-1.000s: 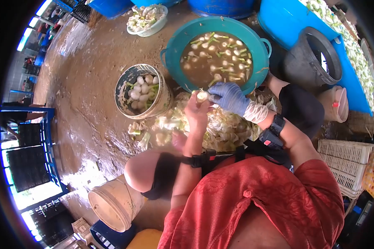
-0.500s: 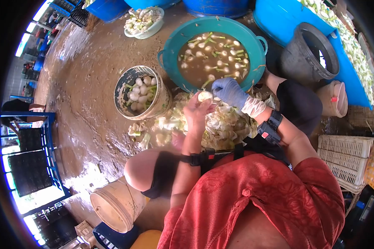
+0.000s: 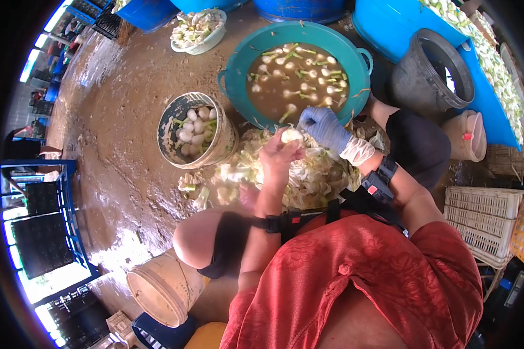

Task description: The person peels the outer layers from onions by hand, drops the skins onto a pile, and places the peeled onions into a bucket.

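My bare left hand (image 3: pixel 278 157) holds a pale garlic bulb (image 3: pixel 291 135) between thumb and fingers. Right beside the bulb is my right hand (image 3: pixel 326 129), in a blue glove with a whitish cuff. Its fingers are curled closed, and whatever they grip is hidden. Beneath both hands lies a heap of garlic peelings (image 3: pixel 314 180). Just beyond them stands a green tub (image 3: pixel 236 87) of brown water, where garlic bulbs with green stems (image 3: pixel 308 72) float. To the left, a dirty bucket (image 3: pixel 227 142) contains several cleaner white bulbs (image 3: pixel 195 129).
A white basin (image 3: pixel 206 43) of peelings sits at the far left of the tub. On the right are a black bucket (image 3: pixel 404 81), a blue container (image 3: pixel 489 110) with peelings, and a white crate (image 3: pixel 483 224). An overturned beige bucket (image 3: pixel 157 291) lies on the wet floor (image 3: pixel 122 151).
The garlic bulb in my left hand has turned and moved slightly right, showing more white. My right hand has shifted slightly beside it. Several floating bulbs have drifted a little.
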{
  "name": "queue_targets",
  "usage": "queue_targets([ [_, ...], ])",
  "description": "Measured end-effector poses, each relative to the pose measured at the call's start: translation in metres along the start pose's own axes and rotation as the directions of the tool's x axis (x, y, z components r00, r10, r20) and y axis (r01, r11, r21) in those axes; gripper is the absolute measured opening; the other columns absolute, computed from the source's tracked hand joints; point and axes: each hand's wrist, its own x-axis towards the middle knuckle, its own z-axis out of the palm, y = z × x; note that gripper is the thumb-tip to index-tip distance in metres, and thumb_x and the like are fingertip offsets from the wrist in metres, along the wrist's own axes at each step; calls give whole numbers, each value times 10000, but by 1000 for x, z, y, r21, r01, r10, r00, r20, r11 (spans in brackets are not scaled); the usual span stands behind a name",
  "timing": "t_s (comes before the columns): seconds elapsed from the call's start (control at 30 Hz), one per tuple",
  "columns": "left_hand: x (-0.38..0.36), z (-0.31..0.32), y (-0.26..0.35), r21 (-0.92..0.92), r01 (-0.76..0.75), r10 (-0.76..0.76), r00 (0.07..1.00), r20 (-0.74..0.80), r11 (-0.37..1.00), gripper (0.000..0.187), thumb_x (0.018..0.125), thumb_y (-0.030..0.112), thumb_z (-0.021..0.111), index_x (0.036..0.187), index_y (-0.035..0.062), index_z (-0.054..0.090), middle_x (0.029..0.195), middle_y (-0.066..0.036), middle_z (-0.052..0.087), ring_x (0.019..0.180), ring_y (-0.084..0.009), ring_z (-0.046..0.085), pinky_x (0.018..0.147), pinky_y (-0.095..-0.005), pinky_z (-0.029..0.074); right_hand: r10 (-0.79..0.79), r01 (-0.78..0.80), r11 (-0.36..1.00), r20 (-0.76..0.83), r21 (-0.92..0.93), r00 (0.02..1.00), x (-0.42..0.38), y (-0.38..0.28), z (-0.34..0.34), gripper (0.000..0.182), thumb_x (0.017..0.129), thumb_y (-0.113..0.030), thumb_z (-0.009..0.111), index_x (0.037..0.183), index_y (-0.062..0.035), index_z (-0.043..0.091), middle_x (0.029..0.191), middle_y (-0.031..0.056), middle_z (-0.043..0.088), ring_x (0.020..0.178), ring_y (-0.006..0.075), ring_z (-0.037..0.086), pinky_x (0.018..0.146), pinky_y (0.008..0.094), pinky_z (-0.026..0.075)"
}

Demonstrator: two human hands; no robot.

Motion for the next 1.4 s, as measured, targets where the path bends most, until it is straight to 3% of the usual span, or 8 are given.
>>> queue_targets([
  [0.27, -3, -9, 10, -494, 62, 135, 926, 353, 867, 526, 839, 268, 647, 1280, 46, 463, 921, -126, 615, 601, -183, 539, 505, -282, 460, 154, -109, 764, 16, -636, 988, 4, 80, -23, 110, 770, -128, 612, 784, -22, 641, 741, 159, 630, 665, 266, 621, 640, 355, 491],
  [0.37, -6, -5, 15, -474, 97, 49, 957, 285, 875, 512, 889, 360, 562, 1296, 76, 437, 912, -120, 602, 584, -157, 496, 482, -254, 404, 301, -334, 790, 150, 515, 942, -1, 68, -30, 174, 842, -181, 624, 923, -31, 660, 895, 63, 670, 747, 113, 612, 684, 292, 497],
  [0.6, -4, 0, 16, -162, 66, -32, 979, 201, 985, 497, 927, 313, 522, 1298, -1, 422, 698, -5, 523, 512, -78, 418, 441, -203, 316, -118, 114, 993, 410, 34, 904, 2, -21, -32, 259, 773, -162, 682, 1000, -38, 661, 870, 135, 671, 750, 209, 647, 712, 308, 489],
  [1.07, -3, -12, -4, 511, -342, 177, 922, 343, 788, 519, 779, 289, 581, 1196, -18, 546, 825, -24, 549, 732, -93, 485, 643, -216, 403, -25, -91, 973, 489, 211, 872, -25, 7, 2, 196, 761, -124, 616, 918, -8, 631, 770, 165, 622, 729, 289, 601, 690, 357, 468],
  [1.1, -5, -9, -4, 434, -382, 236, 905, 354, 816, 530, 780, 290, 568, 1198, -34, 536, 861, -40, 561, 756, -99, 500, 641, -219, 416, -512, 580, 814, 439, -25, 739, -22, 12, -3, 227, 713, -98, 620, 930, -33, 635, 840, 155, 611, 788, 299, 601, 716, 361, 481],
  [1.13, -7, -8, -4, 353, -421, 296, 886, 357, 836, 541, 782, 290, 555, 1201, -50, 525, 897, -55, 572, 779, -105, 515, 638, -223, 429, -513, 581, 814, 441, -24, 737, -26, 15, -7, 227, 713, -98, 620, 930, -33, 635, 840, 155, 611, 788, 299, 601, 716, 361, 481],
  [1.3, -4, 4, 0, -105, 121, -131, 987, -94, 987, 343, 839, 248, 535, 1008, -45, 589, 903, -93, 607, 700, -155, 566, 473, -213, 417, -366, 398, 915, 269, -71, 891, -29, 19, -4, 279, 671, -117, 670, 925, -18, 607, 884, 142, 590, 806, 346, 579, 742, 388, 485],
  [1.4, 3, -12, -17, 204, 167, -185, 980, 71, 965, 367, 825, 242, 627, 1042, -50, 582, 861, -112, 605, 692, -147, 579, 471, -222, 431, -434, 470, 873, 231, -128, 871, -30, 15, -2, 441, 606, -194, 761, 974, -15, 597, 919, 147, 599, 807, 335, 588, 744, 390, 488],
])
